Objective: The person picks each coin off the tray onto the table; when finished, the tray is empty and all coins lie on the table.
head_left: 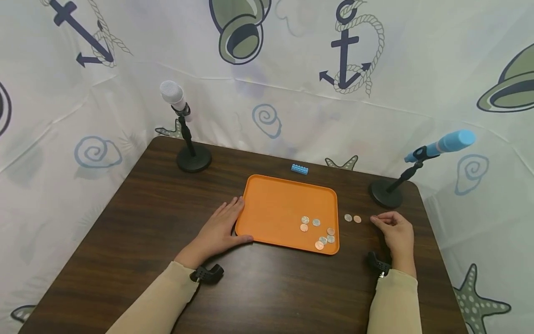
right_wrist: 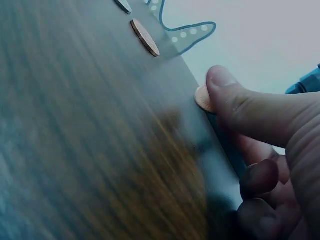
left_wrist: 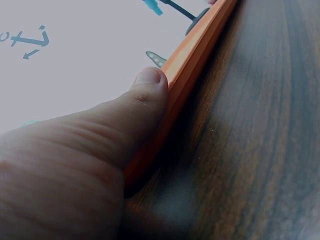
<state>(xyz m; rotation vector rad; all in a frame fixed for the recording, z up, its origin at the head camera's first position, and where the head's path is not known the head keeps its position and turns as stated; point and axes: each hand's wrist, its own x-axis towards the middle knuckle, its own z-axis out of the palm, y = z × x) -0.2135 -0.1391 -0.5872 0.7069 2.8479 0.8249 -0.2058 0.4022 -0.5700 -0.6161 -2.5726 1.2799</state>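
Note:
An orange tray (head_left: 271, 204) lies on the dark wooden table, with several silver and copper coins (head_left: 316, 222) in its right part. My left hand (head_left: 221, 229) rests against the tray's left end, fingers straight along the side and the thumb (left_wrist: 145, 95) touching the front rim. Right of the tray, my right hand (head_left: 394, 229) pinches a copper coin (right_wrist: 203, 98) between thumb and forefinger, its other fingers curled. Between that hand and the tray lie two loose coins on the table, one silver (head_left: 348, 217) and one copper (head_left: 357, 219).
A white microphone (head_left: 172, 93) on a black stand is at the back left. Behind the right hand stands a blue microphone (head_left: 452, 141) on its own black base (head_left: 385, 193). A small blue toy brick (head_left: 299, 169) lies behind the tray. Printed cloth hangs around the table.

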